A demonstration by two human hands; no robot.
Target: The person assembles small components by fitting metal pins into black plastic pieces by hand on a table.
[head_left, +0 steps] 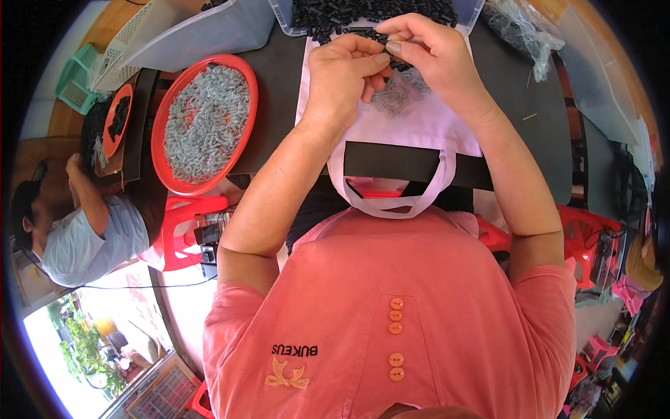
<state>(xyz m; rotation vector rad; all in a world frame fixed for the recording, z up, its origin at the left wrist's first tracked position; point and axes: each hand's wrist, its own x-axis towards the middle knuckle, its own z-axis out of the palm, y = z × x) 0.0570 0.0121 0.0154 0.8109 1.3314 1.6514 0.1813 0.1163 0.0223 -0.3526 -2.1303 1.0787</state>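
Head view: both hands meet at the far edge of the dark tabletop (pixel 279 91), over a pale pink cloth bag (pixel 419 129) spread flat there. Left hand (pixel 342 77) and right hand (pixel 433 52) have fingertips pinched together on a small black part (pixel 388 43); the grip is closed tight, thumbs and forefingers nearly touching. A heap of small grey metal pieces (pixel 401 94) lies on the bag just under the hands; a clear tub of black parts (pixel 370 10) sits at the far edge, touching the bag's top. A red round tray (pixel 167 174) of more grey pieces sits toward the left edge. Risk: the pinched part is tiny, so a slip would likely drop it into the grey heap or off the bag. Hidden: the part's shape is mostly covered by fingers, possibly a grey piece is held too; tub cut off at the frame top. A second person sits at far left.
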